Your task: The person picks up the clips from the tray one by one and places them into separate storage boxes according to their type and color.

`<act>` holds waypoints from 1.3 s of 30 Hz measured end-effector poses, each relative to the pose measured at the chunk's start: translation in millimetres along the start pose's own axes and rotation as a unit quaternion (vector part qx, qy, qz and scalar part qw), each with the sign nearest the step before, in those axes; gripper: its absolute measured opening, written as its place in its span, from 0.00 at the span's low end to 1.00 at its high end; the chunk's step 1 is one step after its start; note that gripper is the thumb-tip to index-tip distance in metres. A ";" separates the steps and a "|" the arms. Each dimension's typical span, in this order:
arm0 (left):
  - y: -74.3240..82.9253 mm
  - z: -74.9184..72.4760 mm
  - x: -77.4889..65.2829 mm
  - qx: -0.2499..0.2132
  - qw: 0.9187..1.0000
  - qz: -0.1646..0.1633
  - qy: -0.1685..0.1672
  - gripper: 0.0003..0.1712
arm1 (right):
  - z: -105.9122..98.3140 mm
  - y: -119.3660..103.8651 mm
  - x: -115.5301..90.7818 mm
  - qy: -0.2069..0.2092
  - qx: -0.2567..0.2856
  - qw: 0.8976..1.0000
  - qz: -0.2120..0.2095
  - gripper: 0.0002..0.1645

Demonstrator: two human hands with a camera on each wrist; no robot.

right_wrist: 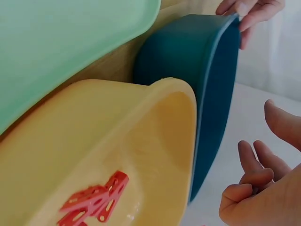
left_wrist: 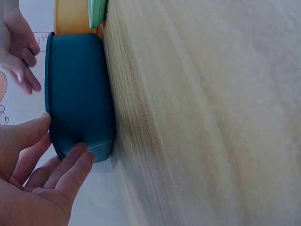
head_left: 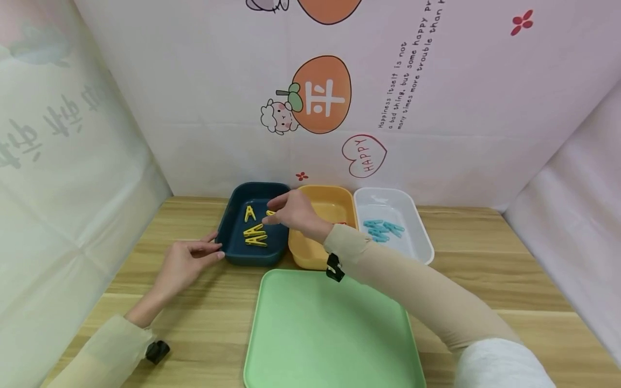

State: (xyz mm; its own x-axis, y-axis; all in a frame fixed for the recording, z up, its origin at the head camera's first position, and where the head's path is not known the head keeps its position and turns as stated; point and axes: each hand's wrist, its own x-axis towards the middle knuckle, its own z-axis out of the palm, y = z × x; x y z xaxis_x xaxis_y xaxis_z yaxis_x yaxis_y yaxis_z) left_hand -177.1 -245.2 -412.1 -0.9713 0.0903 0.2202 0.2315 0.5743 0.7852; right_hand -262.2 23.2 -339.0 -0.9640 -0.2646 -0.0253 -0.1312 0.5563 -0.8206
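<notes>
My left hand (head_left: 186, 264) grips the near left corner of a dark blue bin (head_left: 254, 260). In the left wrist view its thumb is at the rim and the fingers (left_wrist: 75, 165) lie against the outer wall. Several yellow clothespins (head_left: 255, 241) lie in this bin, one partly behind my right fingers. Above the bin's right side hovers my right hand (head_left: 297, 213), thumb and fingers apart. Nothing shows between them in the right wrist view, where the ring and little fingers are bent inward.
A yellow bin (head_left: 310, 262) with red clothespins (right_wrist: 96, 197) adjoins the blue one. To its right stands a white bin (head_left: 418, 242) holding several teal clothespins (head_left: 379, 237). A green tray (head_left: 330, 328) lies in front on the wooden table (head_left: 485, 280). Printed cloth (head_left: 218, 108) hangs behind.
</notes>
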 end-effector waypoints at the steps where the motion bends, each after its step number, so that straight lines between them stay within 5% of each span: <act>1: 0.2 0.1 0.0 0.000 1.000 0.000 0.000 0.14 | -3.8 0.1 -3.4 -0.001 0.001 1.000 -0.001 0.23; 10: 2.9 0.7 -1.1 0.004 1.000 0.001 0.003 0.14 | -36.7 8.1 -52.1 -0.005 -0.010 1.000 -0.014 0.11; 24: 6.9 -1.0 -1.3 0.028 1.000 -0.008 -0.002 0.13 | -78.1 54.0 -148.1 0.010 -0.060 0.995 -0.084 0.08; 39: 4.5 -1.1 -0.9 0.023 1.000 -0.002 -0.001 0.14 | -98.0 106.6 -209.3 0.025 -0.016 0.999 -0.037 0.06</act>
State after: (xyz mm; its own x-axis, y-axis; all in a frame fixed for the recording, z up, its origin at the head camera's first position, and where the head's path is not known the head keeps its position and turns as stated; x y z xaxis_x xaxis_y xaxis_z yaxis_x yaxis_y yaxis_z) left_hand -175.1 -243.6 -408.2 -0.9722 0.0906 0.2159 0.2254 0.6108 0.7590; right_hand -97.1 215.2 -365.2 -0.9616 -0.2670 0.0640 -0.2092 0.5617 -0.8004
